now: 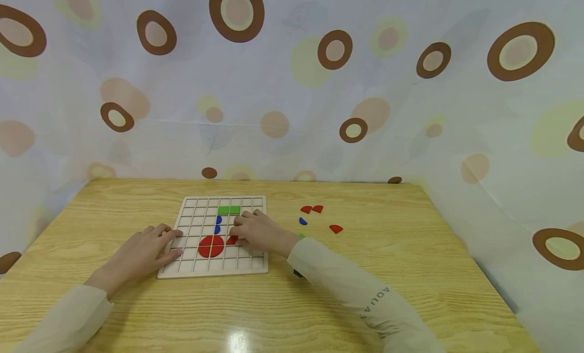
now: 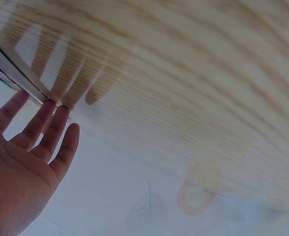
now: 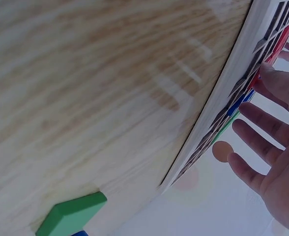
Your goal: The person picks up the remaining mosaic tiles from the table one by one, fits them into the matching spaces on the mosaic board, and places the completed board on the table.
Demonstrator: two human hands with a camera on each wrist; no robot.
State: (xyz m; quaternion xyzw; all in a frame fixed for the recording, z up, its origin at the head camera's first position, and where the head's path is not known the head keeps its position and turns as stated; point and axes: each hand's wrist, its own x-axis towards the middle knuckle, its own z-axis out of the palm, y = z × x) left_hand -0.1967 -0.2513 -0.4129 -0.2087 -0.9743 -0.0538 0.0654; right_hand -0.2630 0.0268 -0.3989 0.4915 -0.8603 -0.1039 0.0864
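Observation:
A white grid board [image 1: 191,264] lies on the wooden table. In its cells are two green squares [image 1: 223,210], two blue half-rounds [image 1: 217,230] and red quarter-circle pieces forming a full red circle [image 1: 205,242]. Just right of that circle, my right hand [image 1: 260,232] pinches another red quarter-circle piece [image 1: 231,240] between thumb and index finger, low over the board. The right wrist view shows the other fingers [image 3: 257,140] spread. My left hand [image 1: 143,251] rests at the board's left edge; its fingers [image 2: 61,132] look fairly straight and spread, touching the rim.
Right of the board lie three loose red quarter-circles [image 1: 336,228] and a blue half-round [image 1: 303,221]. A green block [image 3: 71,215] is partly hidden behind the right wrist in the head view. A patterned curtain [image 1: 274,89] hangs behind the table [image 1: 255,312].

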